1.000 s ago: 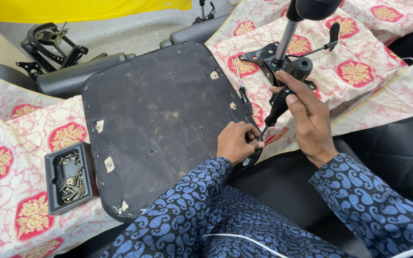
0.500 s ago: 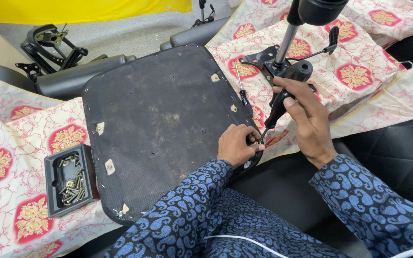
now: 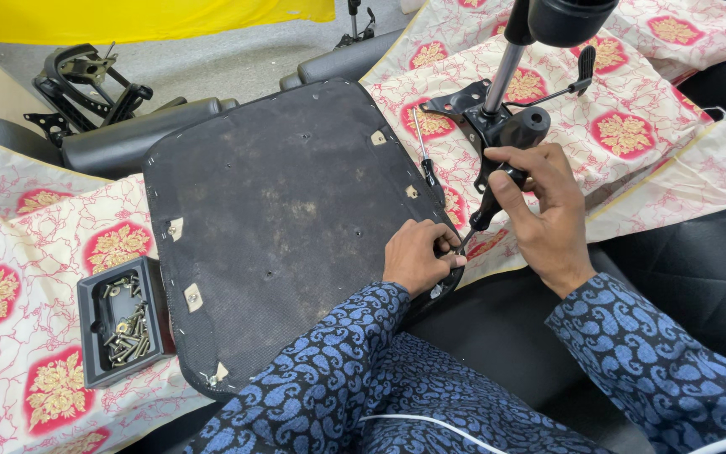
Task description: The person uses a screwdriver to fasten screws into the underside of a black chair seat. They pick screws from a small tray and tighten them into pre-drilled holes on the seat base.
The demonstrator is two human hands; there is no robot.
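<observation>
the right hand [image 3: 544, 214] has its fingers curled tight around the black handle of a screwdriver [image 3: 489, 206], right of centre, its tip angled down at the seat base [image 3: 287, 219] edge. the left hand [image 3: 418, 256] pinches closed at that tip, fingers resting on the base. a second screwdriver [image 3: 424, 155] lies above. one black tray [image 3: 90, 324] of screws sits lower left.

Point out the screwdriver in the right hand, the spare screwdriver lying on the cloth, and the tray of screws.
held screwdriver [image 3: 491, 202], head view, black handle.
spare screwdriver [image 3: 424, 158], head view, shaft.
screw tray [image 3: 87, 336], head view, left rim.
</observation>
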